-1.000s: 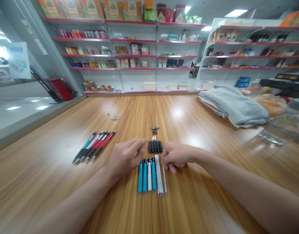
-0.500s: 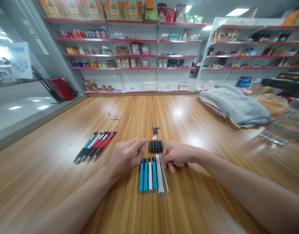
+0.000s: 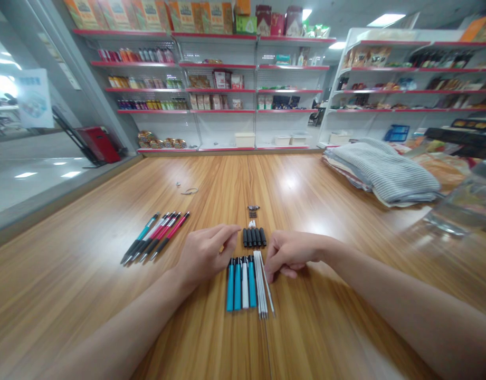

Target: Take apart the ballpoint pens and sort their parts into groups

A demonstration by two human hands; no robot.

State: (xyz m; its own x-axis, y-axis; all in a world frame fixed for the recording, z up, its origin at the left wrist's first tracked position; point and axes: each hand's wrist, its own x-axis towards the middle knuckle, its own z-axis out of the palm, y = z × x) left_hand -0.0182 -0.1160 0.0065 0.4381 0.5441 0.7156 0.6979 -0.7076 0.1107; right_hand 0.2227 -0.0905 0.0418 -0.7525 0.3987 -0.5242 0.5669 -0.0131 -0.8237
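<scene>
My left hand (image 3: 206, 254) rests on the wooden table, its loose fingers pointing right and holding nothing visible. Its fingertips are beside several black pen sections (image 3: 254, 237) and above several teal pen barrels (image 3: 235, 285), next to a white barrel (image 3: 245, 285). My right hand (image 3: 291, 254) has loosely curled fingers, and its fingertips are right of several thin white refills (image 3: 260, 285). Small white pieces (image 3: 251, 224) and small metal parts (image 3: 253, 209) lie farther back. Several assembled teal, pink and black pens (image 3: 155, 236) lie left of my left hand.
A wire ring (image 3: 190, 191) lies far back on the wooden table (image 3: 88, 274). A folded grey striped blanket (image 3: 385, 174) and a clear plastic container (image 3: 466, 203) stand at the right. Red-edged store shelves (image 3: 215, 89) line the back.
My right hand has moved slightly right, away from the refills, and its fingers have loosened. One refill now leans against the bundle's right side. My left hand has barely moved.
</scene>
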